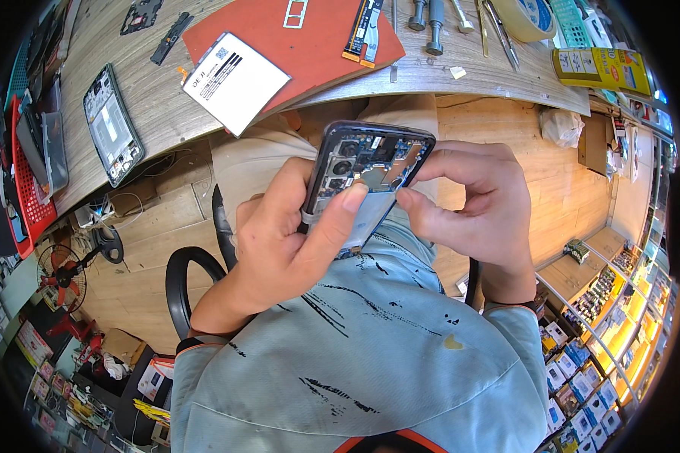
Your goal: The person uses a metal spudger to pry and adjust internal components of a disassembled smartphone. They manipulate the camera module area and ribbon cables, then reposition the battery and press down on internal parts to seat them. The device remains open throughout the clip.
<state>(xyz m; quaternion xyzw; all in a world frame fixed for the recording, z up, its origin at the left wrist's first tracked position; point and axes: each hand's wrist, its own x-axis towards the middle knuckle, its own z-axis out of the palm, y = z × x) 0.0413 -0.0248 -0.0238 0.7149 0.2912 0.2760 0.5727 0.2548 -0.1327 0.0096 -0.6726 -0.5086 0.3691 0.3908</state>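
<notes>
Phone [378, 175], its back cover off, is held above the lap between both hands, bare board [387, 151] toward the viewer. Its long axis runs from one o'clock at the lens [346, 148] end down to seven, tilted so the length looks squashed. The left hand [291, 230] grips from eight o'clock, thumb pressed over the face, the other fingers wrapped around the left edge and behind. The right hand [480, 200] comes in from three o'clock: its thumb and forefinger meet the right edge beside the board, the rest curled toward the palm. Both hands are on it, so neither is clearly nearer; the right fingertips have the board just beside them, at nine o'clock.

Whether those two tips pinch something small I cannot tell. The left thumb covers part of the middle; the lower end, pale against the blue shirt [400, 325], probably includes the battery bay.
</notes>
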